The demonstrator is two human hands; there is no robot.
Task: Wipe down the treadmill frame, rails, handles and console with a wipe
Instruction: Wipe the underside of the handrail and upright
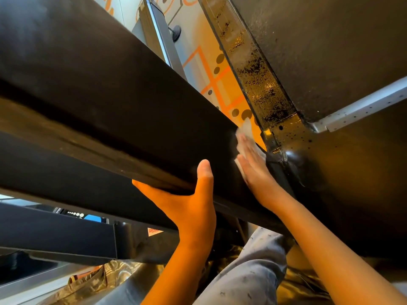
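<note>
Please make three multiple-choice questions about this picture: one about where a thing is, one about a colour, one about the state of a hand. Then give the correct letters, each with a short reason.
1. Where is the wipe?
A. Inside a bucket
B. Under the right hand, against the black beam
C. Folded in a pocket

2. What colour is the wipe?
A. Blue
B. Green
C. White

3. What is the left hand doing?
A. Gripping the lower edge of the black beam, thumb on its face
B. Hanging free, touching nothing
C. Holding a spray bottle

Answers:
1 B: the wipe's edges show around the straight fingers pressed on the beam.
2 C: the parts that show beside the fingers are white.
3 A: the fingers go under the beam's edge and the thumb lies on its front.
</note>
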